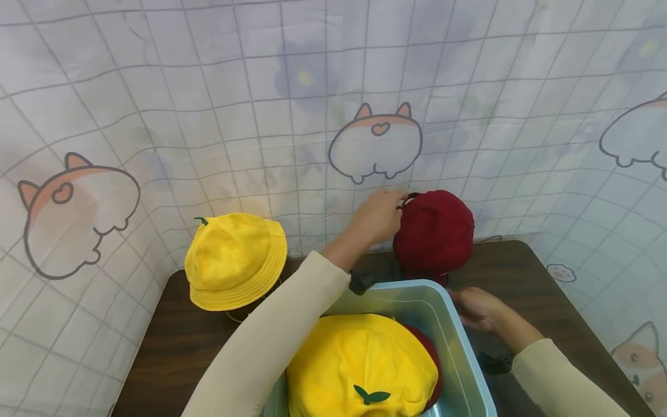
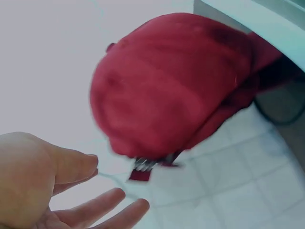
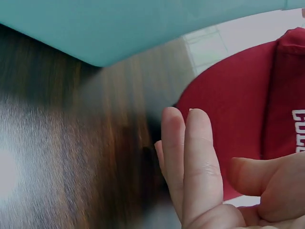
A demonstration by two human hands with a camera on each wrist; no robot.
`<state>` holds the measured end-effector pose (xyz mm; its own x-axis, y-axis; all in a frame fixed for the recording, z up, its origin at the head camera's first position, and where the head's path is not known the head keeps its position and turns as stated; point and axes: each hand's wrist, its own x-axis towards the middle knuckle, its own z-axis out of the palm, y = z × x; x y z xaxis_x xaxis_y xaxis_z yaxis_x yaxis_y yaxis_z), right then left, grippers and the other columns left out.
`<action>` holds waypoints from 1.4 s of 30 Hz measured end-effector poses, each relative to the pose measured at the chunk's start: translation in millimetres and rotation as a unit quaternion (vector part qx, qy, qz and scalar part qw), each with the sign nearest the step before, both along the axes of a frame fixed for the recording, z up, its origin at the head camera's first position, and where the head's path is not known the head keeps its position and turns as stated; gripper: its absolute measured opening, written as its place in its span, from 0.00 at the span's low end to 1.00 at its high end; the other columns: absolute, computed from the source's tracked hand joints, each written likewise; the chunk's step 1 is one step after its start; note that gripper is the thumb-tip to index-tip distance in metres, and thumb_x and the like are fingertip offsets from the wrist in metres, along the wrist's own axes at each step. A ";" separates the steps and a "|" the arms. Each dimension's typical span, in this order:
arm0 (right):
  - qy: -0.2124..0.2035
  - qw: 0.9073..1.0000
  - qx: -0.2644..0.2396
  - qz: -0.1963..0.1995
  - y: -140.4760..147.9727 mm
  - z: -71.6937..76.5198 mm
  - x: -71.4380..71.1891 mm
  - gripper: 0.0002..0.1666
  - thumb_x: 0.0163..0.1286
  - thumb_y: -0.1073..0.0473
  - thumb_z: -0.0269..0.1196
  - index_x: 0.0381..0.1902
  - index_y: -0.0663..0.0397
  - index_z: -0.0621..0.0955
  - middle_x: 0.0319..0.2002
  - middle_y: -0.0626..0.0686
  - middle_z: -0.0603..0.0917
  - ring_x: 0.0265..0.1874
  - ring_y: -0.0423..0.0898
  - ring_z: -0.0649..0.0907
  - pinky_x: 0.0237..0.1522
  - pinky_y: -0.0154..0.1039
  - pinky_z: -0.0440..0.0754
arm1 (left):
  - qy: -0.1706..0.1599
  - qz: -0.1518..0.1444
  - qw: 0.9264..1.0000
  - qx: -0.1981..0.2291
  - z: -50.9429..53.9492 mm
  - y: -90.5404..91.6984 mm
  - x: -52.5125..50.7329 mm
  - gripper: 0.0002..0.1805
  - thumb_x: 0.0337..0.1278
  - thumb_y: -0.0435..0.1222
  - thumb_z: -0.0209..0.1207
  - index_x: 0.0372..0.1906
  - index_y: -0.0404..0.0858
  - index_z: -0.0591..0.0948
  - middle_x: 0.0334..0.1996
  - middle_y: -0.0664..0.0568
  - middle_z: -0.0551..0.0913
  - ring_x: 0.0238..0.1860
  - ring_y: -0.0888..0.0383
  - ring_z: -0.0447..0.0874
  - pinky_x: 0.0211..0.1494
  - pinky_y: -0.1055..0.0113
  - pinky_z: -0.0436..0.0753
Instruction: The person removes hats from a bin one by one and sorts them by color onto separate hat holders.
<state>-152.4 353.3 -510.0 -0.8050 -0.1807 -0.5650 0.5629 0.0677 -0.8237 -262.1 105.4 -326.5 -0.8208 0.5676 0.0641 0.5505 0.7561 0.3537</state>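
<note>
A dark red baseball cap (image 1: 435, 231) sits at the back of the table, its brim towards the blue bin. My left hand (image 1: 377, 214) reaches to its left side, near the dark back opening. In the left wrist view that hand (image 2: 62, 186) has its fingers loosely extended, apart from the cap (image 2: 162, 86) and its strap buckle (image 2: 143, 164). My right hand (image 1: 476, 310) is beside the bin's right back corner. The right wrist view has its straight fingers (image 3: 202, 162) and thumb close to the cap's brim (image 3: 228, 95); I cannot tell whether they touch.
A light blue bin (image 1: 466, 353) stands at the front of the table, holding a yellow hat (image 1: 359, 359) with a green sprout and something dark red under it. Another yellow bucket hat (image 1: 234, 260) is at the back left. Patterned cloth (image 1: 292, 116) hangs behind the dark wooden table (image 1: 521, 272).
</note>
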 end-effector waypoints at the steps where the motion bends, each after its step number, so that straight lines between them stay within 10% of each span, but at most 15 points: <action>1: 0.003 1.000 0.009 0.004 0.5 2.8 0.8 0.21 0.85 0.52 0.45 0.45 0.60 0.80 0.32 0.48 0.81 0.28 0.37 0.81 0.33 0.29 0.84 | 0.005 -0.001 1.000 -0.005 3.8 -6.4 2.5 0.22 0.78 0.38 0.49 0.71 0.45 0.74 0.64 0.49 0.79 0.64 0.53 0.76 0.63 0.61 0.79; 9: 0.046 0.994 0.093 0.037 6.6 53.9 7.1 0.35 0.86 0.47 0.43 0.68 0.78 0.65 0.43 0.57 0.86 0.38 0.46 0.87 0.45 0.38 0.88 | 0.016 -0.012 1.000 0.002 34.3 -75.6 36.0 0.23 0.78 0.40 0.52 0.73 0.47 0.72 0.64 0.48 0.76 0.59 0.52 0.78 0.64 0.57 0.80; 16: 0.114 0.976 0.170 0.075 -5.2 125.5 13.9 0.42 0.83 0.41 0.46 0.72 0.77 0.60 0.51 0.64 0.85 0.46 0.53 0.89 0.49 0.43 0.88 | 0.005 -0.019 0.999 0.026 36.4 -142.2 72.6 0.23 0.77 0.40 0.54 0.72 0.46 0.73 0.61 0.49 0.78 0.56 0.53 0.79 0.61 0.55 0.81; 23: 0.208 0.923 0.295 0.132 -47.9 172.9 32.6 0.38 0.81 0.38 0.50 0.67 0.67 0.72 0.47 0.58 0.88 0.41 0.48 0.89 0.46 0.43 0.89 | -0.001 -0.015 0.998 0.061 18.9 -191.0 110.6 0.20 0.76 0.43 0.56 0.68 0.47 0.77 0.43 0.58 0.79 0.40 0.62 0.78 0.44 0.65 0.81; 31: 0.313 0.853 0.358 0.213 -91.8 185.8 50.4 0.18 0.82 0.43 0.51 0.49 0.48 0.80 0.34 0.44 0.84 0.32 0.40 0.83 0.32 0.38 0.81 | -0.011 0.030 0.996 0.088 -15.5 -232.0 141.9 0.19 0.78 0.49 0.53 0.65 0.50 0.80 0.32 0.66 0.75 0.30 0.67 0.70 0.35 0.71 0.75; 38: 0.254 0.888 0.242 0.298 -122.8 188.3 70.9 0.15 0.82 0.44 0.51 0.48 0.43 0.79 0.34 0.44 0.84 0.30 0.41 0.84 0.33 0.37 0.82 | 0.012 0.117 0.989 0.086 -45.1 -245.6 167.0 0.18 0.75 0.47 0.57 0.64 0.49 0.81 0.35 0.67 0.77 0.33 0.71 0.72 0.38 0.71 0.77; 42: 0.240 0.878 0.254 0.327 -137.0 187.2 81.4 0.13 0.80 0.41 0.53 0.49 0.37 0.80 0.33 0.42 0.84 0.30 0.39 0.82 0.32 0.36 0.82 | -0.031 0.166 0.979 0.110 -57.3 -246.6 179.2 0.19 0.75 0.47 0.56 0.65 0.51 0.79 0.39 0.66 0.81 0.37 0.71 0.78 0.43 0.69 0.82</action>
<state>-71.1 216.3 -322.8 -0.7905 -0.5152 -0.3310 -0.1362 0.6749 -0.7252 -82.9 -141.2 -383.8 -0.9642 0.2462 0.0986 0.2588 0.7918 0.5532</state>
